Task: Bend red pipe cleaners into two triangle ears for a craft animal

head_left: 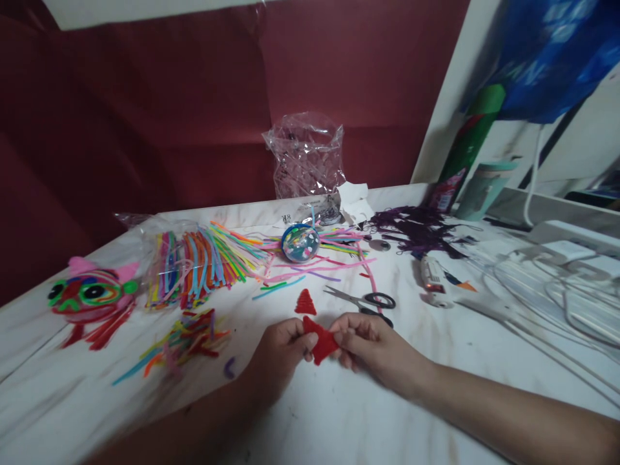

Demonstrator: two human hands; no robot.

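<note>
Two hands meet low over the white table (339,413): left hand (278,352) pinching the red fuzzy triangle (320,344) at its left corner, right hand (371,345) pinching its right, so the piece spans level between them.

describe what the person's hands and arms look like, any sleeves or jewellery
Both forearms are bare as far as the frame shows, with no sleeves in view. The left hand and right hand show no gloves, rings, watch or bracelets. Motion blur softens the left forearm.

A home craft corner: white table (339,413) strewn with pipe cleaners (203,261), scissors (363,301), glue gun (433,279).
</note>
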